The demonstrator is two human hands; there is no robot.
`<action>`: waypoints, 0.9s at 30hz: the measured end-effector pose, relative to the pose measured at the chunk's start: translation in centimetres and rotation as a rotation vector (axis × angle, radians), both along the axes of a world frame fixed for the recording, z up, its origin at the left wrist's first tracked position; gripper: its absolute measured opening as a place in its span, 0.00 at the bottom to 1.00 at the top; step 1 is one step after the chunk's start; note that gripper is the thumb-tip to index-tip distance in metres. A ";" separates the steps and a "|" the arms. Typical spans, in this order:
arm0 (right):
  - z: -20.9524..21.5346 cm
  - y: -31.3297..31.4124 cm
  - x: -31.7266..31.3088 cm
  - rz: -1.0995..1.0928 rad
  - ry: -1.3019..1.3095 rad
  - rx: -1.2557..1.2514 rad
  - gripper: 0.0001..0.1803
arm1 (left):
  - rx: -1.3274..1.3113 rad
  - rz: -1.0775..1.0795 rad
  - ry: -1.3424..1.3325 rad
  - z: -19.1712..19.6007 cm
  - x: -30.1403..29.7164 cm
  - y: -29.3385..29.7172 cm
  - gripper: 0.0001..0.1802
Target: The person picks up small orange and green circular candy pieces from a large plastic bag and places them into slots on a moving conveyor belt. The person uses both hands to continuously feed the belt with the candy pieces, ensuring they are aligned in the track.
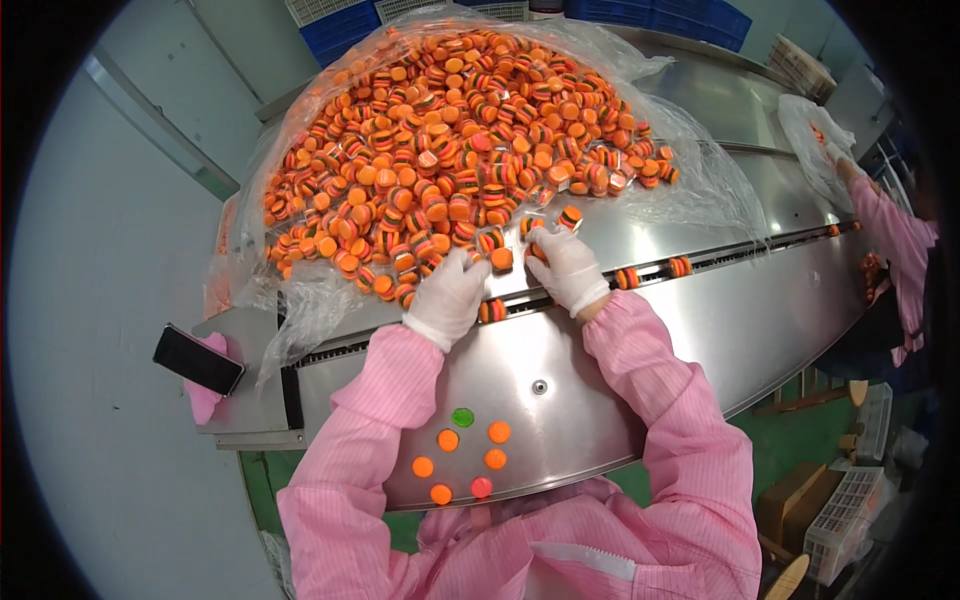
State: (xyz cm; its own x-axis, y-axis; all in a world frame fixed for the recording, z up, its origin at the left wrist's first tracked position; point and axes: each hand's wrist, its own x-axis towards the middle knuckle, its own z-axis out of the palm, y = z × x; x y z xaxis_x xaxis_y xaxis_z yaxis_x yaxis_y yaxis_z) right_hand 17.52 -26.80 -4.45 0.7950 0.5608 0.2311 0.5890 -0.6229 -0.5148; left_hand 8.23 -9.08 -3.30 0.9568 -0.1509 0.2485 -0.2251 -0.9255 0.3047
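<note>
A large heap of layered, burger-shaped gummy candies (430, 150), orange with green, dark and red bands, lies on clear plastic sheeting (690, 190) over the metal table. My left hand (448, 296), in a white glove, is at the heap's front edge with its fingers curled; what they hold, if anything, is hidden. To its right, my gloved right hand (568, 268) is also bent, its fingertips against a candy (531, 227) at the heap's edge. Another candy (501, 259) sits between the hands. A slotted conveyor track (640, 274) passes under my wrists, with single candies (680, 266) spaced along it.
Several loose orange, green and red discs (447, 440) lie on the steel tabletop (540, 430) near me. A phone (198, 360) rests on pink cloth at the left. Another person's pink sleeve (890, 220) is at the far right, by a plastic bag (810, 140). Blue crates (690, 20) stand behind.
</note>
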 end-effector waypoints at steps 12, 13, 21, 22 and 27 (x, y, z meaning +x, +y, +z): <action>-0.4 -1.0 -3.8 0.031 0.415 0.302 0.13 | -0.172 -0.042 -0.076 -0.2 0.9 -1.4 0.11; -0.9 -0.6 -3.8 0.034 0.352 0.242 0.12 | -0.214 -0.073 -0.032 0.3 -0.2 -0.9 0.11; 0.8 0.2 -2.2 -0.079 -0.161 -0.075 0.15 | 0.108 -0.197 0.008 -2.6 -3.5 2.0 0.12; 0.7 0.3 -0.9 -0.063 -0.235 -0.048 0.14 | 0.087 -0.202 0.022 -2.1 -3.4 1.6 0.12; -0.9 0.9 3.0 0.061 -0.212 -0.058 0.15 | 0.079 -0.147 -0.142 -0.7 -5.1 0.8 0.09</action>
